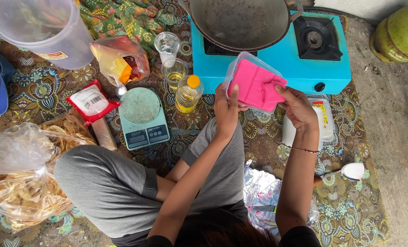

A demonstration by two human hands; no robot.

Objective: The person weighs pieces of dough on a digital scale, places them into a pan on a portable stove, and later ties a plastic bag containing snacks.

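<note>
Pink-lidded container point(255, 84) gripped by left hand point(226, 109) and right hand point(298, 106), over patterned mat point(350, 201), concrete floor point(396, 137)

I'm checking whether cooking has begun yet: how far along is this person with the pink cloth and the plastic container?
Set out: the scale, oil bottle and wok on the stove. In hand: the left hand holds the clear container while the right hand pinches the pink cloth in it. The wok looks empty.

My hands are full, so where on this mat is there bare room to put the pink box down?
Bare mat lies right of the foil bag, below the white scoop. Crowded: between kitchen scale, oil bottle and blue stove.
</note>
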